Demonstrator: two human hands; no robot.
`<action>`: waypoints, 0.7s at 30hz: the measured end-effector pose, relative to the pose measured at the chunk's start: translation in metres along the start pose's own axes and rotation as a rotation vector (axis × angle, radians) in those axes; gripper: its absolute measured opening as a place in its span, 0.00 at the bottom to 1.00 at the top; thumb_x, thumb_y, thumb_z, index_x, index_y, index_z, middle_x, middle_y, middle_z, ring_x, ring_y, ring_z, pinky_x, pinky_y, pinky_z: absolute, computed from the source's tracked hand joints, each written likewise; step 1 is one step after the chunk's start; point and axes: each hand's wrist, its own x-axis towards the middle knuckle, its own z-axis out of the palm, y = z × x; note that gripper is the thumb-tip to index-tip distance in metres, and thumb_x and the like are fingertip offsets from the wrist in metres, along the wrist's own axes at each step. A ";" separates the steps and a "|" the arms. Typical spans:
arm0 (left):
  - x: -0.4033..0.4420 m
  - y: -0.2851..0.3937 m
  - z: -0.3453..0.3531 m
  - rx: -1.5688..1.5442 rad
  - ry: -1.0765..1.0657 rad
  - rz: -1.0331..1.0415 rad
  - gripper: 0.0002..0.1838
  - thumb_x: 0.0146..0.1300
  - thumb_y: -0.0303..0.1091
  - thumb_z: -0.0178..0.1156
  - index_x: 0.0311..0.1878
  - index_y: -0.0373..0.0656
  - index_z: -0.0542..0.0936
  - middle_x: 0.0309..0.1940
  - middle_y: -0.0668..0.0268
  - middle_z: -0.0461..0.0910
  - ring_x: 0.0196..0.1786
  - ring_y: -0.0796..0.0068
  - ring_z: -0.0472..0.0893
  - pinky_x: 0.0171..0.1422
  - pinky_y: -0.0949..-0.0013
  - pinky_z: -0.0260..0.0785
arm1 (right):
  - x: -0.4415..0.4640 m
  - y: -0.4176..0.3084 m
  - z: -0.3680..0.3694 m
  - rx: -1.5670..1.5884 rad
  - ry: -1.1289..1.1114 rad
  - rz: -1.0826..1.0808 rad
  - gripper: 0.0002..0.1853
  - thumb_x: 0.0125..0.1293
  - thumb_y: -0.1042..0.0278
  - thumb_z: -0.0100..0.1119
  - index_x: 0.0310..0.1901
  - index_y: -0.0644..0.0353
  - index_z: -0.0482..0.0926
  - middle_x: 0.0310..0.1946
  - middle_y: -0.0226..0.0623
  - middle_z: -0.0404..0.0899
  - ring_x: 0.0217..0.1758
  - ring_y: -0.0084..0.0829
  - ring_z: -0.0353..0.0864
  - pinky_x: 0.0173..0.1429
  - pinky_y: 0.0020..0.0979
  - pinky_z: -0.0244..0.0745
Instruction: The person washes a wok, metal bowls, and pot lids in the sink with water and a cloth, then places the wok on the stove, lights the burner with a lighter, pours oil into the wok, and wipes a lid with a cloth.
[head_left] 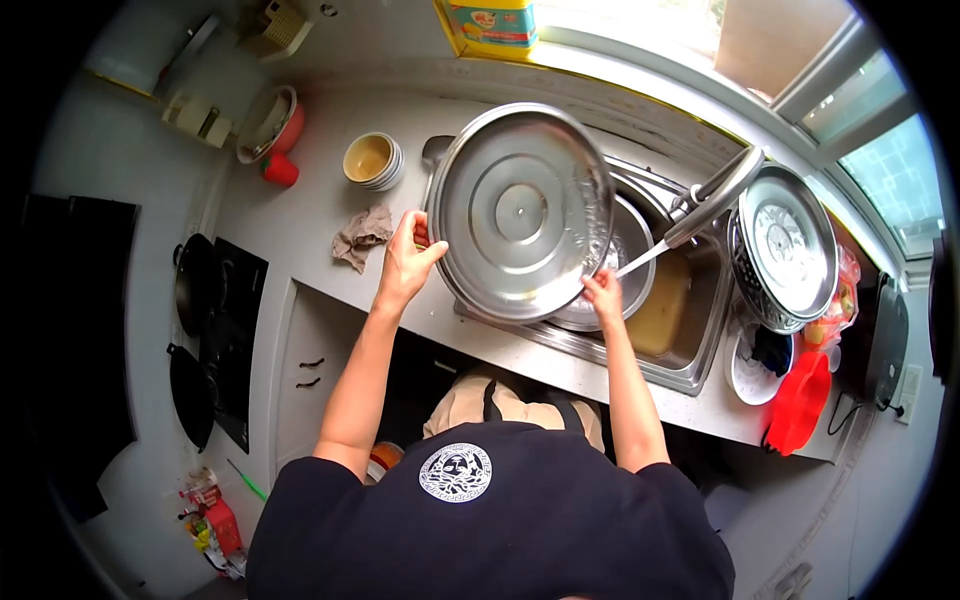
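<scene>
On the left rim of the metal lid [523, 213]: left hand [405, 262], partly closed, thumb over the visible face, fingers curled at the edge; grasping.
On the lower right rim: right hand [603, 297], fingers bent, grasping the edge beside the water; depth of grip behind the rim cannot be told.
Lid: held up and tilted, ringed face toward the view, wet near its right rim; positioned over the left part of the sink [655, 374] and the adjoining countertop [300, 240].
Water stream [642, 260]: runs from the faucet [712, 207] to the lid's lower right, near the right hand.
Handling, as judged: support the wide lid at both sides; set the sink side lower so run-off drains inward; turn the face gradually through the stream; place the thumbs firmly, as wet metal may slip. Excess tilt toward the left could wet the countertop.
Round metal basin [632, 232]: in the sink's left compartment, partly behind the lid.
Countertop, left of the sink: crumpled cloth [362, 238] toward the front edge; stacked bowls [370, 162] farther back.
Countertop, right end: stacked round metalware [788, 240] beside the sink; red tray [800, 402] near the front right corner.
</scene>
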 end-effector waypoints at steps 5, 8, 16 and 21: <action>0.012 -0.056 0.037 -0.027 -0.013 0.018 0.14 0.48 0.25 0.63 0.38 0.40 0.71 0.29 0.69 0.75 0.32 0.80 0.74 0.39 0.74 0.68 | 0.012 -0.037 -0.052 -0.566 0.263 -0.290 0.18 0.49 0.64 0.64 0.41 0.62 0.73 0.27 0.38 0.78 0.28 0.28 0.79 0.32 0.27 0.74; 0.017 -0.087 0.067 -0.036 -0.057 -0.009 0.14 0.46 0.25 0.64 0.35 0.40 0.70 0.28 0.69 0.75 0.29 0.78 0.74 0.36 0.74 0.68 | -0.016 -0.073 -0.065 -0.444 0.344 -0.213 0.18 0.49 0.65 0.65 0.41 0.62 0.74 0.28 0.36 0.80 0.30 0.27 0.79 0.38 0.29 0.73; 0.035 -0.156 0.200 -0.418 -0.186 -0.530 0.16 0.51 0.22 0.59 0.42 0.40 0.67 0.32 0.64 0.73 0.33 0.74 0.76 0.34 0.72 0.74 | -0.094 -0.182 -0.069 -0.771 0.483 -0.596 0.11 0.53 0.71 0.62 0.37 0.62 0.73 0.23 0.33 0.74 0.25 0.25 0.76 0.31 0.25 0.71; 0.012 -0.140 0.230 -0.376 -0.435 -0.744 0.17 0.51 0.26 0.58 0.45 0.38 0.67 0.34 0.62 0.75 0.34 0.71 0.78 0.35 0.66 0.75 | -0.144 -0.250 -0.041 -0.908 0.383 -0.646 0.11 0.50 0.72 0.63 0.33 0.64 0.72 0.29 0.35 0.72 0.22 0.25 0.71 0.30 0.26 0.69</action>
